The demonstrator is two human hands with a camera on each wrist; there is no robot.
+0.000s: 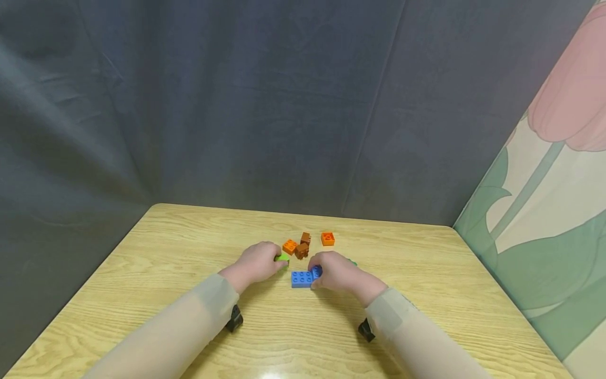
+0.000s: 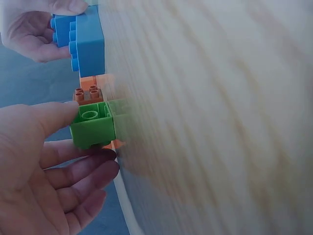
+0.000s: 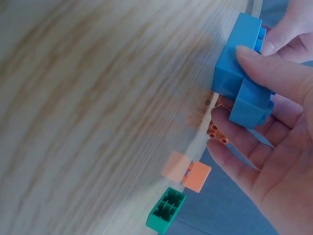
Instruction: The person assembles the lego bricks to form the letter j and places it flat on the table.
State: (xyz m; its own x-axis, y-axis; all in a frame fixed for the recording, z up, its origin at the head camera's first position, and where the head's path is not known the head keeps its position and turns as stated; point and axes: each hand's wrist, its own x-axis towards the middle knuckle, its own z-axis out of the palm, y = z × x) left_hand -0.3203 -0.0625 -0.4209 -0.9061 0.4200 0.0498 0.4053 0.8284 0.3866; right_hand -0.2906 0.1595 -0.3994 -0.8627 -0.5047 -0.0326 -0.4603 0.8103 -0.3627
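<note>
Beige sleeves (image 1: 194,321) are slanting over the wood-grain desk (image 1: 435,300) from seven and five o'clock. I am reading the fingers of the left hand (image 1: 255,262) as pinching a lime brick (image 1: 283,258), and those of the right hand (image 1: 338,272) as gripping a smaller blue brick (image 1: 316,271). Long blue brick (image 1: 301,279) is lying just beside it, axis nine to three; whether joined, I cannot tell. Lime is sitting at ten o'clock from the blues, brown bricks (image 1: 301,250) at twelve. Dark curtain (image 1: 260,116) is hanging beyond.
</note>
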